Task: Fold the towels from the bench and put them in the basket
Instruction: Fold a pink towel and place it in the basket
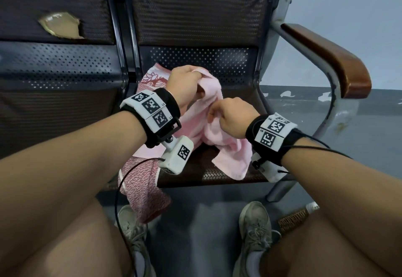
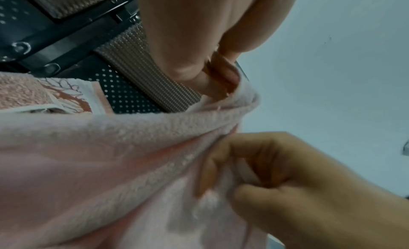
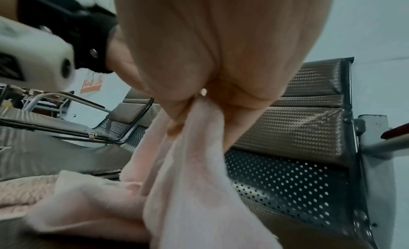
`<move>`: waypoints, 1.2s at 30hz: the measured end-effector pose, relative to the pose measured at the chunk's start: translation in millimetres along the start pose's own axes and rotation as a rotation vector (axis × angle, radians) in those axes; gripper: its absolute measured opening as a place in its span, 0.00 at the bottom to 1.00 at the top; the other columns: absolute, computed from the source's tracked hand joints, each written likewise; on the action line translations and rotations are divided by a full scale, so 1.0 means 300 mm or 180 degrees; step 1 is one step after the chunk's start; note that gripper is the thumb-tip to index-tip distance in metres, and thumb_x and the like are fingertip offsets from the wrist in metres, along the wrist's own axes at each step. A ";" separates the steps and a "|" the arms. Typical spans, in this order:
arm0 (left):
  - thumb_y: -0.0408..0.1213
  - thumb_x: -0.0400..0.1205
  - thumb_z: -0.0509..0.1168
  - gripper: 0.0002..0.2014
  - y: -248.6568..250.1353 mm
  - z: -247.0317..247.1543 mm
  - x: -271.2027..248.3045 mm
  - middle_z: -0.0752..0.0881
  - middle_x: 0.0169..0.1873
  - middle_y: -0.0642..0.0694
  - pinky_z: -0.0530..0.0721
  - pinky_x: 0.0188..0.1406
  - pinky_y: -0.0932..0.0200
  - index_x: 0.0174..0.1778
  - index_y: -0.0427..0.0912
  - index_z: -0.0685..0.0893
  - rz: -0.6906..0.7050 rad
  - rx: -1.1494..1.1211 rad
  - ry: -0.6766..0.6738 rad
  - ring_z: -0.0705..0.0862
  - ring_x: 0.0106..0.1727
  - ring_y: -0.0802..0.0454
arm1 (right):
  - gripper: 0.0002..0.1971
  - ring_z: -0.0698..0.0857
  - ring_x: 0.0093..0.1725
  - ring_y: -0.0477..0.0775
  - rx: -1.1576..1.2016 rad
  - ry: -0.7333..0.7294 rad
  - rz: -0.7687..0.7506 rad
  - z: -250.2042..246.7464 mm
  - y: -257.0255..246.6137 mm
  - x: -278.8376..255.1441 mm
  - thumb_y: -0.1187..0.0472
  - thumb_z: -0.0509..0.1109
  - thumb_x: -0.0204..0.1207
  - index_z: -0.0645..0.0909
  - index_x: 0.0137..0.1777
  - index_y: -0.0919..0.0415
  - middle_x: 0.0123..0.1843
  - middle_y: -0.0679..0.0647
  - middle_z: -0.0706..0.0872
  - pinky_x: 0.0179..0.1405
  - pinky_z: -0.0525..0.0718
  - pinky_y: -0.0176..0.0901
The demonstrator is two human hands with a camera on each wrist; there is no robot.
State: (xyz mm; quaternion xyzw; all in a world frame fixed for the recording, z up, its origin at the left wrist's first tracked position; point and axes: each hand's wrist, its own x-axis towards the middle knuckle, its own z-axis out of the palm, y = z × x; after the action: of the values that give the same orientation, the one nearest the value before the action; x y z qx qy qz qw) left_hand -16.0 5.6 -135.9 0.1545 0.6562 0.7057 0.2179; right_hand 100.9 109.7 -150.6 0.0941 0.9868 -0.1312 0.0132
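Note:
A pale pink towel (image 1: 226, 144) hangs bunched above the bench seat (image 1: 237, 100), held up between both hands. My left hand (image 1: 185, 83) pinches its upper edge at the far side. My right hand (image 1: 230, 118) grips the same edge nearer to me. The left wrist view shows the left hand's fingers (image 2: 221, 79) curled over the pink towel (image 2: 110, 148), with the right hand (image 2: 287, 174) pinching below. In the right wrist view the pink towel (image 3: 194, 165) drops from the right hand's fingers (image 3: 232, 116). A red-patterned towel (image 1: 141, 181) lies under it and drapes over the seat's front edge.
The bench has dark woven backrests (image 1: 195, 11), a perforated metal seat, and a brown wooden armrest (image 1: 330, 59) on the right. The left backrest has a torn hole (image 1: 61, 24). My knees and grey shoes (image 1: 254, 231) are below on the grey floor. No basket is in view.

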 end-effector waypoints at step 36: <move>0.28 0.84 0.59 0.10 -0.032 -0.208 0.126 0.89 0.51 0.37 0.91 0.40 0.53 0.52 0.38 0.85 0.0308 0.0259 0.1068 0.89 0.49 0.44 | 0.17 0.83 0.35 0.56 0.0102 -0.0260 0.0688 0.008 0.162 0.029 0.53 0.68 0.79 0.82 0.30 0.57 0.30 0.54 0.82 0.35 0.78 0.44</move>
State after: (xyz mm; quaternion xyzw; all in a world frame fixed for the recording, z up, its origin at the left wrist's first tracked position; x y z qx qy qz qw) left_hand -78.8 -28.2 -153.7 0.0746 0.7032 0.7041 0.0647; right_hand 101.5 156.7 -165.9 0.1947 0.9673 -0.1485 0.0660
